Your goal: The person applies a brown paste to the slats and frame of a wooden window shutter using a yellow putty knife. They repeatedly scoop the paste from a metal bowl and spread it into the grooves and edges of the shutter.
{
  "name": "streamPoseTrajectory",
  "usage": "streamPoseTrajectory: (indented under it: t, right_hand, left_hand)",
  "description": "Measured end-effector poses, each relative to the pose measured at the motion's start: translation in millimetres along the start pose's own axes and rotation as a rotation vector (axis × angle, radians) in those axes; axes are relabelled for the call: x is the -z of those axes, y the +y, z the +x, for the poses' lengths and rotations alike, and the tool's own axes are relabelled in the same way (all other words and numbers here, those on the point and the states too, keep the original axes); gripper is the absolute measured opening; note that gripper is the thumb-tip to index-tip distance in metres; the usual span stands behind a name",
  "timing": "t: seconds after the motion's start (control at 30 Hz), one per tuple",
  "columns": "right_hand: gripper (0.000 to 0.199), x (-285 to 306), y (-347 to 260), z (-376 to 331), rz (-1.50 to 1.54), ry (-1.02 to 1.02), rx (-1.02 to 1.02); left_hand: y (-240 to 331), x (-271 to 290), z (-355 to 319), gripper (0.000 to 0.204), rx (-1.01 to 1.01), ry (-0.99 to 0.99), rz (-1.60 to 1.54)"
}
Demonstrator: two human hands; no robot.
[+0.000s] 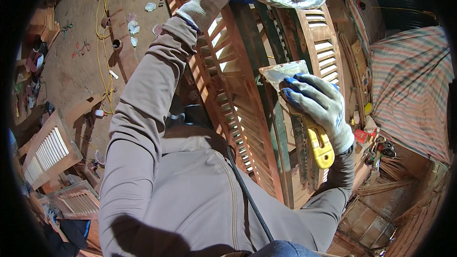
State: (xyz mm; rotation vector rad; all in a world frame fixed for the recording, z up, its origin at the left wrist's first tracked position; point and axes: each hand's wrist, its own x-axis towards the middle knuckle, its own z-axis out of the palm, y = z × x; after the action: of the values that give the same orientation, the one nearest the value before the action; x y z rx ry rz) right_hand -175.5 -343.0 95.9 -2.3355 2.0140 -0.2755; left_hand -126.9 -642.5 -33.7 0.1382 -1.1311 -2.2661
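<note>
My left hand (209,2), in a white and blue work glove, grips the near-left side of a shallow round bowl (304,4) at the top edge. Brown and whitish paste smears the bowl's inside, and part of the bowl lies outside the picture. Lower and to the right, my right hand (316,97), gloved alike, is closed around a putty knife with a yellow handle (320,145). Its wide blade (284,70) points up and left, stained along the edge. Beneath both hands lie louvred wooden shutters (254,95), which the knife appears to be held above.
A yellow cord (101,33) winds over the floor at left, near red-handled scissors (81,49) and crumpled scraps (134,27). More louvred panels (50,152) lean at lower left. A striped tarp (412,90) covers something at right. Dark strips lie between the shutters.
</note>
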Motion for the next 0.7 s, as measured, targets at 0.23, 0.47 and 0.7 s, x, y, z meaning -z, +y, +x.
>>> streamPoseTrajectory:
  t: [0.23, 0.47, 0.7]
  right_hand:
    - [0.032, 9.6, 13.9, 5.7, 0.067, -0.158, 0.004]
    - [0.036, -30.2, 8.1, -49.6, -0.043, -0.004, -0.054]
    - [0.031, -20.5, -18.1, -61.9, -0.078, 0.115, -0.145]
  left_hand:
    - [-6.9, 9.4, 4.3, 0.035, 0.021, -0.056, 0.001]
    - [-9.5, 1.2, 5.7, 0.033, -0.058, -0.021, 0.044]
    - [-10.2, 6.0, 7.3, 0.033, -0.013, -0.031, 0.049]
